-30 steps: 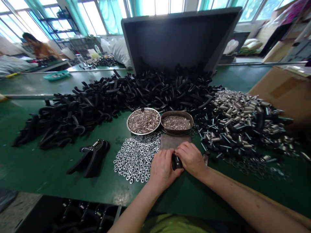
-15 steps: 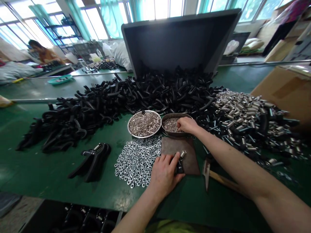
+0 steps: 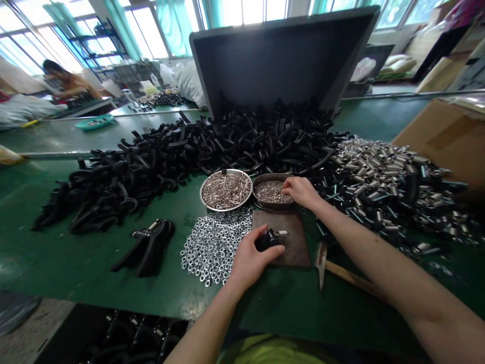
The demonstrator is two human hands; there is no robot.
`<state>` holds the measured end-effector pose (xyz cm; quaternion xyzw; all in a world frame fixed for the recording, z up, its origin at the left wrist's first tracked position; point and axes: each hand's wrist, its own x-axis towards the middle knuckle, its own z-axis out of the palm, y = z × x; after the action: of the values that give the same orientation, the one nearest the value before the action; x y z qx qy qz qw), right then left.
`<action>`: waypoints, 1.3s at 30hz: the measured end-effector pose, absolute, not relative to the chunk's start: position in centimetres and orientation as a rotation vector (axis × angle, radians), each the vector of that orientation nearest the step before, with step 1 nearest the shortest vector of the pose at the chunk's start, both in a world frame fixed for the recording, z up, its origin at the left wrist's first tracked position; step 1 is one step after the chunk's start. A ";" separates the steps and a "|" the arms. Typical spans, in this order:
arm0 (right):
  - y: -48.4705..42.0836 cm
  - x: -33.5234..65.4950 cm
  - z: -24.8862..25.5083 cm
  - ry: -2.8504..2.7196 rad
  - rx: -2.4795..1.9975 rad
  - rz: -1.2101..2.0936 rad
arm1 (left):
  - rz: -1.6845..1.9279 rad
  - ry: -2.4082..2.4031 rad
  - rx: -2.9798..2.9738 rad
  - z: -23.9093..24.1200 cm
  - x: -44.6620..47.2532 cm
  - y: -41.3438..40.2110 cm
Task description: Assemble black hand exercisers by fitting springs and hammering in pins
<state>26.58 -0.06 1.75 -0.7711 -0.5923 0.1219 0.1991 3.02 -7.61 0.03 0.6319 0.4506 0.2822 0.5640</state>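
My left hand (image 3: 248,260) grips a black plastic clamp part (image 3: 268,239) above a dark metal plate (image 3: 299,253); a small coil spring (image 3: 282,233) sticks out of the part to the right. My right hand (image 3: 302,193) is at the right rim of an oval tin (image 3: 275,205) of tiny metal pieces, fingertips pinched together. Whatever lies between those fingertips is too small to make out. Beside the tin, a round dish (image 3: 202,194) holds many metal pins. Loose silvery nut-like rings (image 3: 212,247) are spread left of the plate.
A hammer (image 3: 322,265) lies right of the plate, under my right forearm. One assembled black spring clamp (image 3: 149,247) rests at left. Black parts (image 3: 242,141) heap before a tipped grey bin (image 3: 284,65); springs (image 3: 382,172) pile at right near a cardboard box (image 3: 447,141). A person (image 3: 71,86) sits far left.
My left hand has turned and raised the black part, so its spring now points right rather than up. My right hand has shifted slightly right, toward the tin's rim.
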 end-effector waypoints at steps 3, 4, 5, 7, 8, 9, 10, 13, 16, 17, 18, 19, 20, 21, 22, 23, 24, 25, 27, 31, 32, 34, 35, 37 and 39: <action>-2.8 25.4 3.0 -1.580 -2.014 0.418 | 0.672 0.951 0.831 0.6 2.7 -7.7; -4.1 24.7 3.3 -1.540 -1.932 0.464 | 0.670 0.904 0.638 0.8 2.5 -7.8; -5.6 24.0 3.5 -1.495 -1.834 0.516 | 0.664 0.858 0.473 0.9 2.4 -7.9; -8.5 22.3 3.7 -1.361 -1.564 0.670 | 0.636 0.776 0.256 1.2 2.3 -8.1; -9.8 21.5 3.6 -1.327 -1.479 0.732 | 0.621 0.737 0.198 1.4 2.3 -8.2; -11.0 20.7 3.5 -1.317 -1.427 0.774 | 0.607 0.701 0.165 1.5 2.3 -8.3; -11.8 20.1 3.4 -1.341 -1.415 0.786 | 0.596 0.673 0.146 1.6 2.3 -8.5; -13.0 18.8 3.0 -1.458 -1.419 0.690 | 0.577 0.636 0.150 1.9 2.6 -9.0; -12.9 18.4 3.0 -1.507 -1.397 0.575 | 0.584 0.660 0.225 1.9 2.8 -9.5; -12.9 18.4 3.1 -1.519 -1.400 0.560 | 0.591 0.682 0.262 1.8 2.8 -9.6; -12.8 18.5 3.2 -1.536 -1.410 0.555 | 0.603 0.713 0.311 1.7 2.7 -9.7; -12.7 18.6 3.2 -1.557 -1.426 0.555 | 0.617 0.743 0.376 1.6 2.7 -9.7; -12.7 18.9 3.2 -1.578 -1.446 0.550 | 0.628 0.766 0.456 1.5 2.6 -9.6; -12.7 19.2 3.1 -1.616 -1.462 0.538 | 0.632 0.777 0.552 1.4 2.4 -9.4; -12.6 19.6 3.0 -1.681 -1.466 0.501 | 0.630 0.773 0.660 1.3 2.3 -9.1; -12.5 20.1 2.7 -1.777 -1.461 0.424 | 0.620 0.761 0.780 1.2 2.2 -8.7; -12.4 20.6 2.3 -1.902 -1.445 0.301 | 0.597 0.746 0.912 1.2 2.1 -8.3; -12.2 21.1 1.8 -2.049 -1.418 0.139 | 0.568 0.739 1.056 1.1 2.1 -7.8; -11.8 22.0 0.8 -2.337 -1.346 -0.223 | 0.522 0.768 1.398 0.9 2.3 -6.9; -11.1 23.0 -1.0 -2.613 -1.207 -0.599 | 0.446 0.821 2.139 -0.1 2.8 -6.6; -11.1 23.0 -1.1 -2.625 -1.190 -0.625 | 0.423 0.813 2.284 -0.4 2.9 -6.9; -11.3 22.8 -0.9 -2.629 -1.211 -0.632 | 0.391 0.794 2.486 -0.9 2.8 -7.5; -11.6 22.8 -0.6 -2.630 -1.254 -0.608 | 0.388 0.793 2.543 -1.2 2.8 -7.8; -12.8 22.8 0.2 -2.596 -1.397 -0.516 | 0.407 0.815 2.580 -1.6 2.6 -8.3; -15.0 23.2 1.0 -2.473 -1.602 -0.399 | 0.443 0.880 2.552 -1.9 2.6 -8.5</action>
<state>23.25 -15.02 0.97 -0.5370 -0.8287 -0.1337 0.0840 2.57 -8.53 -1.86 0.9138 0.3151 0.1584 0.2016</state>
